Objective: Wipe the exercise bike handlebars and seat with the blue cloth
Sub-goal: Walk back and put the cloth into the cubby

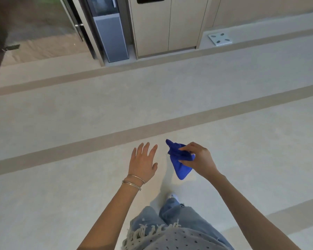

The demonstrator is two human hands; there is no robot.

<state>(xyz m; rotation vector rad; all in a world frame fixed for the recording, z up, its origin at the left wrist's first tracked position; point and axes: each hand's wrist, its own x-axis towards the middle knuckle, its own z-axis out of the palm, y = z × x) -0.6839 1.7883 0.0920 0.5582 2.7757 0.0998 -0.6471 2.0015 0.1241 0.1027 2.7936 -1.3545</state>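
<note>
My right hand (199,157) pinches the cloth (181,166), which hangs point-down just left of its fingers; my left hand (143,161), fingers spread and empty, is near it; no bike is in view.

Blue cloth (180,158), bunched and crumpled; hanging in midair above the floor.

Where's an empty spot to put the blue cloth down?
Bare floor lies between the two tan stripes ahead, and left of the left hand. Crowded only along the far side: water dispenser, cabinet doors, scale.
</note>
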